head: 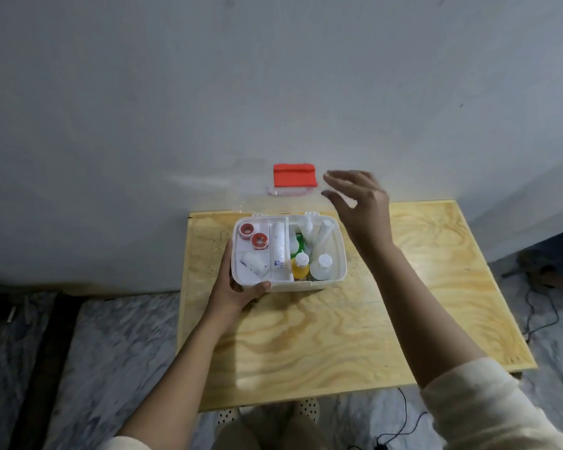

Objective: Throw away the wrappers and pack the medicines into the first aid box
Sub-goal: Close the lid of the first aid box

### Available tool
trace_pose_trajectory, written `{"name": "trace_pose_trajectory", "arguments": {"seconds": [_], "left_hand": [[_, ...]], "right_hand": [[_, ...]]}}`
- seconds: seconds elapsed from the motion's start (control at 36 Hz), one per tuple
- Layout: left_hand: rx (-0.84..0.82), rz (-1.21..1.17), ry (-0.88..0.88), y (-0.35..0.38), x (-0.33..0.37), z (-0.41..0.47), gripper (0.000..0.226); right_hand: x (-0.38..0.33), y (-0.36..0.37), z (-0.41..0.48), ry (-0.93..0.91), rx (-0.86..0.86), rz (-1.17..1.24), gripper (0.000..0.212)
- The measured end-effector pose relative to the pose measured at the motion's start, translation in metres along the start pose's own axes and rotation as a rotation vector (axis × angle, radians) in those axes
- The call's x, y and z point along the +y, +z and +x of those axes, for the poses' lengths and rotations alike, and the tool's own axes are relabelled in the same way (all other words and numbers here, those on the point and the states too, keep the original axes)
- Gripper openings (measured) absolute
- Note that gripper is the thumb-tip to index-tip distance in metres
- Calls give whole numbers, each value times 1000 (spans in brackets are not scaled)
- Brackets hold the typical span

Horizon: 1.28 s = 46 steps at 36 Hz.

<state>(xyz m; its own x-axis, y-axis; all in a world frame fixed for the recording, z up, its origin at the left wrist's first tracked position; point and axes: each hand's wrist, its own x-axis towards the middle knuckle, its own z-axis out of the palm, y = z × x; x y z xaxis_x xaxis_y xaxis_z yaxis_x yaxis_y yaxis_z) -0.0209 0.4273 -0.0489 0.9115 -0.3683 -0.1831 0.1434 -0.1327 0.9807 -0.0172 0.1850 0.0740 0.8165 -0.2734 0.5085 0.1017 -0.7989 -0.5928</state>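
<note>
Steadying the box (335, 251) near the worktop's (436, 287) far edge, the left hand (238, 287) is gripping its near-left corner; the right hand (361, 206), grip wide and empty, is reaching toward the raised lid (293, 177). Medicines look packed; closing seems left

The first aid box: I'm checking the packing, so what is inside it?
The first aid box holds two red tape rolls, a wrapped packet, a white tube, a yellow bottle and a white bottle. Anything beneath them is hidden.
</note>
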Motion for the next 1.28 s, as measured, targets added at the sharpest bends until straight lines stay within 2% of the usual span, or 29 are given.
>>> {"name": "trace_pose_trajectory", "arguments": {"seconds": [0.14,0.28,0.44,0.58,0.83,0.94,0.97,1.06,1.14,1.28], "left_hand": [[58,-50,2,7,-1,1,96],[116,-124,-54,12,-6,3,96],[158,-97,-56,16,-8,3,100],[152,-66,-41,15,-5,9,95],[9,-47,7,8,2,20,99],[-2,-76,-40,9,6,17,79],[7,-81,-52,9,7,17,79],[27,-37,-84,8,9,15,101],[45,-14,-83,8,10,15,92],[53,8,-82,6,12,15,96]], "right_hand": [[6,-4,-49,-81,9,-26,25],[15,7,-97,-76,2,-60,26],[28,21,-122,-62,-30,-107,28],[33,28,-126,-33,-57,-123,27],[31,28,-106,16,-135,-98,27],[29,26,-114,-34,-123,-27,23],[29,26,-117,-36,-124,-9,22],[31,26,-126,-55,-171,24,22],[34,27,-132,-72,-217,19,22],[32,27,-123,-123,-194,-23,23]]}}
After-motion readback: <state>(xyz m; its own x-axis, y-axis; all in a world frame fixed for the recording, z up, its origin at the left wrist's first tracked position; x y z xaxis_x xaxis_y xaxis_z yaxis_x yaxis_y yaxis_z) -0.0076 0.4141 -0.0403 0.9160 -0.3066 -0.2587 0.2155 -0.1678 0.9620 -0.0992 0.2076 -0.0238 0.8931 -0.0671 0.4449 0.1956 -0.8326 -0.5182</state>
